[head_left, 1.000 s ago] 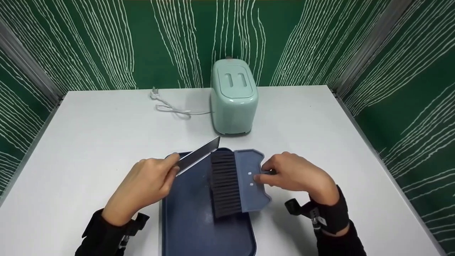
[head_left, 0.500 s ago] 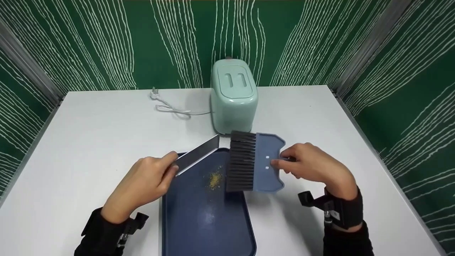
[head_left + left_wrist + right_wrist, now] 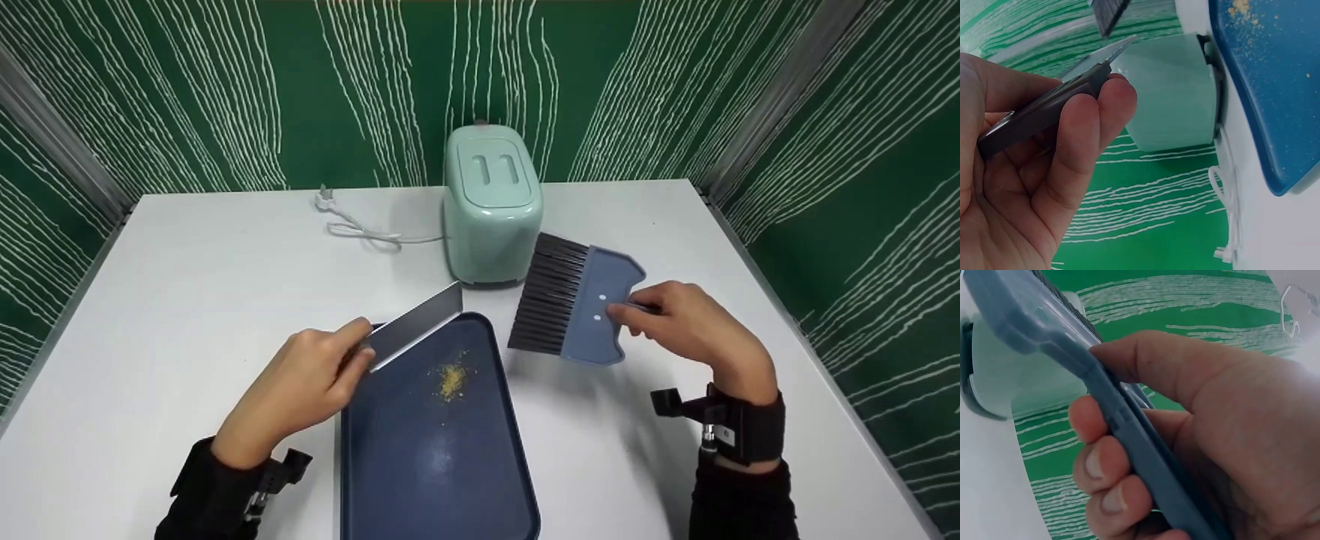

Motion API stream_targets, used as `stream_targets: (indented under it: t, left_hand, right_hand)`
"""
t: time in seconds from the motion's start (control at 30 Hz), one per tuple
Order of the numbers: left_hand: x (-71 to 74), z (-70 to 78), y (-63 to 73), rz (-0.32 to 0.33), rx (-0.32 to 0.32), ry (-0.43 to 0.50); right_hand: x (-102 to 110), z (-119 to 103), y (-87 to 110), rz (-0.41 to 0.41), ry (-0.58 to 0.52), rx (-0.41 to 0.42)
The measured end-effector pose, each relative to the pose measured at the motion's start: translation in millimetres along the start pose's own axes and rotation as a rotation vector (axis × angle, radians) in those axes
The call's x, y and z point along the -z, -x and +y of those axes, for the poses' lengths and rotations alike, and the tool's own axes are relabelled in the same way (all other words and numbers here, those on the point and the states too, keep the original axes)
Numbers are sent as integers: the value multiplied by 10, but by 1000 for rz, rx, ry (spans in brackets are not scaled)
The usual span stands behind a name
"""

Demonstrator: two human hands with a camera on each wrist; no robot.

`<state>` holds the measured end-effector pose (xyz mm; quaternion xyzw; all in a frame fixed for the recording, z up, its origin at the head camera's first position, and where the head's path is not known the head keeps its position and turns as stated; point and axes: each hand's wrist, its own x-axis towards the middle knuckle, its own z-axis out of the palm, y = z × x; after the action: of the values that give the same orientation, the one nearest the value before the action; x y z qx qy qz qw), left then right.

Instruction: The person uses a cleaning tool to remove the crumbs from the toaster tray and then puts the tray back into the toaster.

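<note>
My left hand (image 3: 307, 382) grips a knife by its dark handle (image 3: 1044, 109), the broad metal blade (image 3: 420, 324) slanting up to the right above the tray's far left corner. Below it lies a dark blue tray (image 3: 442, 480) with a small pile of yellowish crumbs (image 3: 451, 381) towards its far end. To the right of the tray, my right hand (image 3: 690, 319) holds a blue-grey hand brush (image 3: 604, 300) up off the table. Its dark bristles (image 3: 551, 296) point left, near the toaster. In the right wrist view, fingers wrap round the brush's handle (image 3: 1145, 455).
A mint-green toaster (image 3: 495, 225) stands behind the tray, with its white cord and plug (image 3: 364, 231) lying to its left. Green walls (image 3: 345, 97) with white streaks enclose the white table (image 3: 225, 300) at the back and sides.
The right hand has lifted the brush off the tray and carried it right and away towards the back, tilting it. The crumbs are now uncovered. The left hand and knife have barely moved.
</note>
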<state>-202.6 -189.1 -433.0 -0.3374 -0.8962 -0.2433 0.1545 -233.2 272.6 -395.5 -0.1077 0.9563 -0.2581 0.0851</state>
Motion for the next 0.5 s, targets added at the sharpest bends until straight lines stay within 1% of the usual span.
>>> stream_targets:
  t: [0.37,0.5]
  left_hand:
    - [-19,-30,11,-13,7,38]
    - [-20,-38,7,-15,8,52]
  right_hand:
    - [47,322,-45,56,-70,-130]
    - [52,452,-73,93,-85,-177]
